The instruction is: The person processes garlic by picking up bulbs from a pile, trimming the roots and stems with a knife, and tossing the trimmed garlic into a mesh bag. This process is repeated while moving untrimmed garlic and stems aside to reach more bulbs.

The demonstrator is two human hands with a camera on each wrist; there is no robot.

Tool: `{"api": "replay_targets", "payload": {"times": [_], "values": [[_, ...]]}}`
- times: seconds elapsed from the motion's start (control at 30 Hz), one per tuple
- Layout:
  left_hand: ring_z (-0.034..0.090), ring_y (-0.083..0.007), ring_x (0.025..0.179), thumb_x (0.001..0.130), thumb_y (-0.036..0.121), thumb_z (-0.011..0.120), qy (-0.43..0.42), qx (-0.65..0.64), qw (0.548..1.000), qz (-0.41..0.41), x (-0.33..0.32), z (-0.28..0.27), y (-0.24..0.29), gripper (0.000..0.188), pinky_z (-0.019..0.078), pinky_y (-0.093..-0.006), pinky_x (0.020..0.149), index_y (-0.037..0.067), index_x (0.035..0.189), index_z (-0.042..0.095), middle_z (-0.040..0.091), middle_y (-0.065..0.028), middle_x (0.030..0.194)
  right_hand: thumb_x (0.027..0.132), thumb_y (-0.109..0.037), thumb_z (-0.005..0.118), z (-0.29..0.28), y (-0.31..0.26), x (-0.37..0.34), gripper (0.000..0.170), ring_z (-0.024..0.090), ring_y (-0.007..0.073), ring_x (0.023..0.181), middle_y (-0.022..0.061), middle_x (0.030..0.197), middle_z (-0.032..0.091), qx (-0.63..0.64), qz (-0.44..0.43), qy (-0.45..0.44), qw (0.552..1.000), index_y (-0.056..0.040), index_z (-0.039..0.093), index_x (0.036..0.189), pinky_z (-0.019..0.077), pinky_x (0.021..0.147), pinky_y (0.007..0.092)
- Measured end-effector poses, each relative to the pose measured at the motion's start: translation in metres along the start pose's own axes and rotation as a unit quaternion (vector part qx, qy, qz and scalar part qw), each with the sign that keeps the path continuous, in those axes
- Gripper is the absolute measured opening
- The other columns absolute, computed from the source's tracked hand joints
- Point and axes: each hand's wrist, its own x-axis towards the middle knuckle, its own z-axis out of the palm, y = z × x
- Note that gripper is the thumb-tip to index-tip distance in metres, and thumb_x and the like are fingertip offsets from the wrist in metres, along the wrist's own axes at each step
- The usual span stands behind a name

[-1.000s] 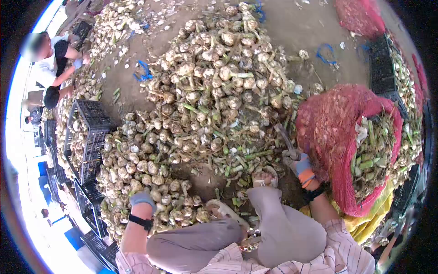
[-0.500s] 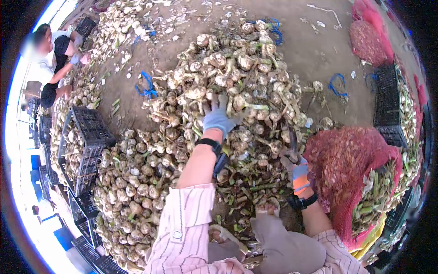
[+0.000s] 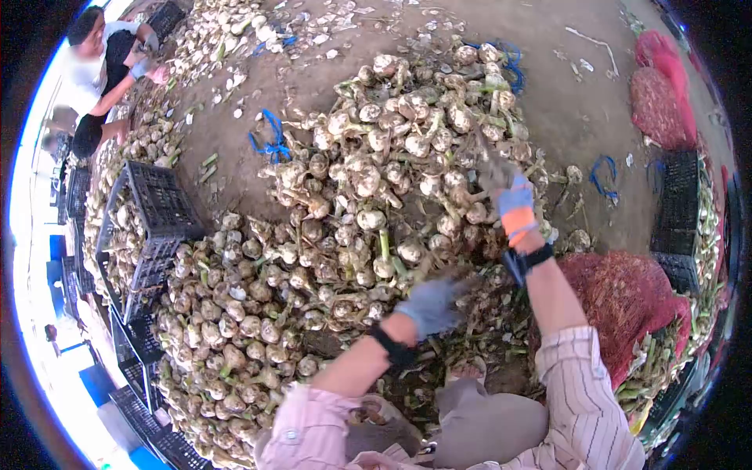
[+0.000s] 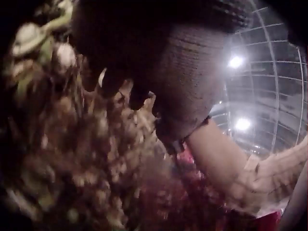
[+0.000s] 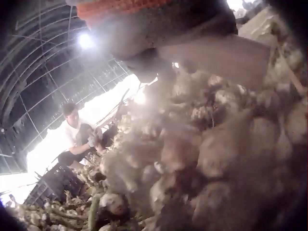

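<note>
A large heap of garlic bulbs (image 3: 415,145) with cut stems lies in front of me. My right hand (image 3: 513,200), in a grey and orange glove, grips a knife (image 3: 483,145) over the right side of the heap. Its broad flat blade (image 5: 221,60) shows close above the bulbs in the right wrist view. My left hand (image 3: 431,307), in a grey glove, is motion-blurred over the loose stems and leaf scraps before my knees. In the left wrist view its fingers are dark against dry debris (image 4: 96,144); I cannot tell whether they hold anything.
A second pile of garlic bulbs (image 3: 227,337) spreads at the left, beside a black crate (image 3: 153,227). At the right lies a red mesh sack (image 3: 619,305) with stem waste. Blue twine (image 3: 272,137) lies on the ground. Another person (image 3: 102,70) squats at the far left.
My left hand went from the near left pile onto the main heap, then back toward my knees and rightward. My right hand moved forward with the knife, from beside the sack to over the heap.
</note>
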Motion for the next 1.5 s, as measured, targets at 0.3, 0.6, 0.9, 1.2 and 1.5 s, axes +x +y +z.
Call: {"api": "replay_targets", "payload": {"times": [0.3, 0.6, 0.9, 1.2, 1.5], "values": [[0.044, -0.0363, 0.120, 0.072, 0.058, 0.062, 0.162, -0.033, 0.871, -0.463, 0.019, -0.121, -0.131, 0.099, 0.0350, -0.0462, 0.101, 0.014, 0.144, 0.011, 0.028, -0.0212, 0.142, 0.076, -0.048, 0.059, 0.079, -0.022, 0.178, 0.056, 0.055, 0.0371, 0.104, 0.0209, 0.114, 0.057, -0.228, -0.010, -0.203, 0.952, -0.0029, 0.061, 0.108, 0.0441, 0.089, 0.0397], [0.048, -0.0406, 0.112, 0.071, 0.044, 0.067, -0.077, 0.004, 0.925, -0.372, 0.030, -0.030, -0.098, 0.075, 0.0400, -0.0469, 0.093, 0.019, 0.134, 0.034, 0.029, -0.0204, 0.139, 0.082, -0.042, 0.047, 0.066, -0.028, 0.109, 0.046, 0.055, 0.0343, 0.105, 0.0207, 0.116, 0.055, -0.397, -0.206, -0.302, 0.842, -0.0086, 0.060, 0.111, 0.0433, 0.090, 0.0391], [0.064, -0.0332, 0.085, 0.082, 0.035, 0.057, -0.226, 0.115, 0.946, -0.203, -0.041, -0.017, -0.026, 0.060, 0.0526, -0.0397, 0.071, 0.016, 0.135, 0.037, 0.057, -0.0187, 0.111, 0.070, -0.049, 0.062, -0.016, -0.037, -0.020, 0.056, 0.051, 0.0302, 0.111, 0.0133, 0.122, 0.054, -0.368, -0.035, -0.429, 0.824, -0.0143, 0.061, 0.113, 0.0399, 0.095, 0.0361], [0.032, -0.0408, 0.126, 0.078, 0.053, 0.057, 0.150, 0.174, 0.933, -0.277, 0.024, -0.066, -0.092, 0.078, 0.0295, -0.0477, 0.103, 0.015, 0.139, 0.028, 0.032, -0.0163, 0.141, 0.076, -0.039, 0.058, 0.037, -0.025, 0.058, 0.045, 0.054, 0.0314, 0.105, 0.0153, 0.115, 0.058, -0.343, -0.075, -0.208, 0.913, -0.0131, 0.061, 0.112, 0.0420, 0.091, 0.0386], [0.006, -0.0340, 0.138, 0.075, 0.058, 0.057, -0.047, 0.215, 0.906, -0.363, -0.047, -0.050, -0.116, 0.078, 0.0197, -0.0614, 0.104, 0.032, 0.141, 0.023, 0.010, -0.0091, 0.150, 0.076, -0.043, 0.063, 0.045, 0.004, 0.013, 0.043, 0.056, 0.0319, 0.103, 0.0138, 0.112, 0.060, -0.137, -0.082, -0.251, 0.955, -0.0203, 0.060, 0.112, 0.0438, 0.090, 0.0369]]}}
